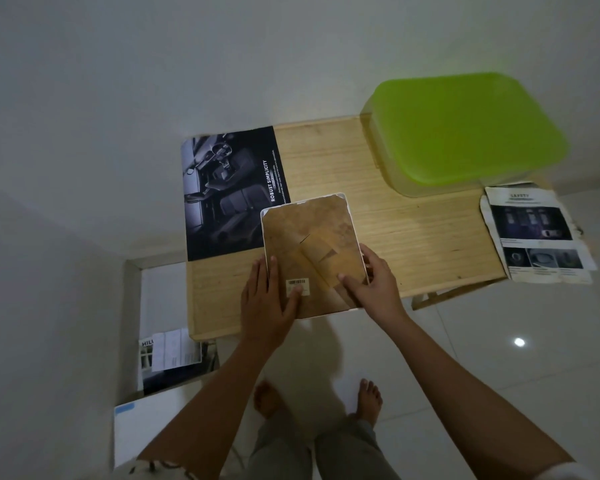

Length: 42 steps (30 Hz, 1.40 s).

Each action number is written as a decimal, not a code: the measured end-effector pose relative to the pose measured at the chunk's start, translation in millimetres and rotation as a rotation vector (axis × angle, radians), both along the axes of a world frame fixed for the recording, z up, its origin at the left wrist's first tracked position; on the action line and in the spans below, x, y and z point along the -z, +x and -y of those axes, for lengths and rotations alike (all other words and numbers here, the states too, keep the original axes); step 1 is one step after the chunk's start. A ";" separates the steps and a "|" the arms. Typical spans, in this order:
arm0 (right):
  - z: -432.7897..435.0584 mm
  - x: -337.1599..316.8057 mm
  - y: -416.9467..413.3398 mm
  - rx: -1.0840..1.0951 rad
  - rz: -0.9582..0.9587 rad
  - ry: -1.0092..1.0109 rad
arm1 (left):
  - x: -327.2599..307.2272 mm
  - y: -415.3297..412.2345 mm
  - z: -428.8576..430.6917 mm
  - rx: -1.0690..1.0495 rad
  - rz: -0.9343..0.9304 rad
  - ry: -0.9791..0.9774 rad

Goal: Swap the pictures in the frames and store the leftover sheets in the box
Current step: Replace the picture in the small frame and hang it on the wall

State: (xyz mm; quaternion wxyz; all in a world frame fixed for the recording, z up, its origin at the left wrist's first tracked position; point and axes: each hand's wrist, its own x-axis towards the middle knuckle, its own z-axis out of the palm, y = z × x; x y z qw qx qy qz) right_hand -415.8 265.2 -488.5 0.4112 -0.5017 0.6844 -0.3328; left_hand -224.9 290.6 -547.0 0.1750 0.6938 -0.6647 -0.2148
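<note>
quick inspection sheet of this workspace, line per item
surface: light wooden table against a white wall, mostly bare in the middle
job's things: picture frame lying face down, brown backing up, barcode sticker near the front edge; dark car brochure sheet at the table's left, partly under the frame; safety leaflet overhanging the right edge; box with green lid closed, at the back right
clutter: open cardboard box with papers on the floor at left
grippers: left hand flat on the backing, right hand at the frame's right edge, fingers on the backing
cables: nothing seen
surroundings: glossy white tiled floor, person's bare feet
</note>
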 end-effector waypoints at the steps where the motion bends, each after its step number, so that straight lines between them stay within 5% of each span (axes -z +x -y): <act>1: 0.3 -3.4 0.5 -0.008 0.044 -0.022 | -0.9 -0.6 0.3 -0.001 -0.005 0.008; 13: 22.7 -49.0 22.9 -0.013 0.271 -0.227 | -87.2 -22.9 60.8 -0.103 -0.590 -0.111; 23: 49.5 -88.3 40.9 -0.299 -0.055 -0.611 | -170.2 -27.6 107.1 -0.121 -0.761 -0.170; 38: 41.2 -91.5 25.9 -0.342 0.052 -0.405 | -186.6 -2.7 119.1 -0.274 -1.122 -0.076; 42: 81.6 -112.5 -21.7 -0.121 0.025 -0.478 | -207.1 -10.2 135.9 -0.285 -1.237 -0.095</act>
